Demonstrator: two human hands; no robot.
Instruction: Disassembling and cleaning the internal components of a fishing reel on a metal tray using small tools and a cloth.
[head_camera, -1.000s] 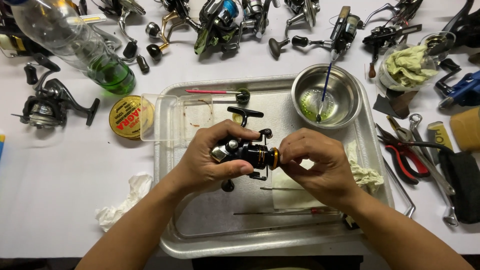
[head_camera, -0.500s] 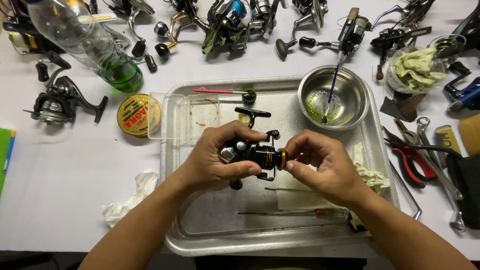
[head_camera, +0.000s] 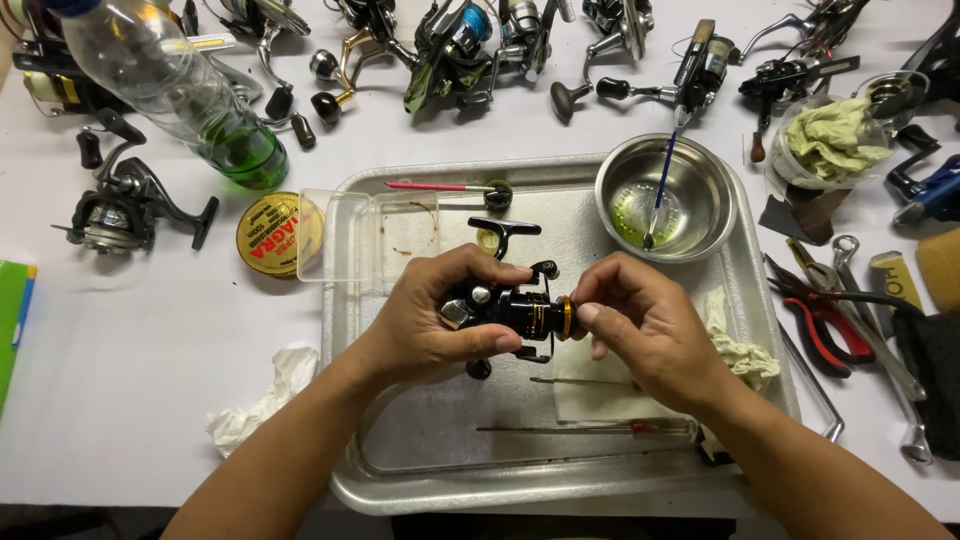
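At frame centre, the left hand (head_camera: 425, 325) grips a small black spinning reel (head_camera: 510, 310) (gold-ringed spool end); the right hand (head_camera: 645, 325) pinches that end, above the metal tray (head_camera: 430, 480).

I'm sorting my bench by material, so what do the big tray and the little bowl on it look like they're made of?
The tray looks like dull, brushed metal, perhaps aluminium or steel: grey with soft glare along its rolled rim. The bowl looks like polished stainless steel: its walls show bright, mirror-like reflections.
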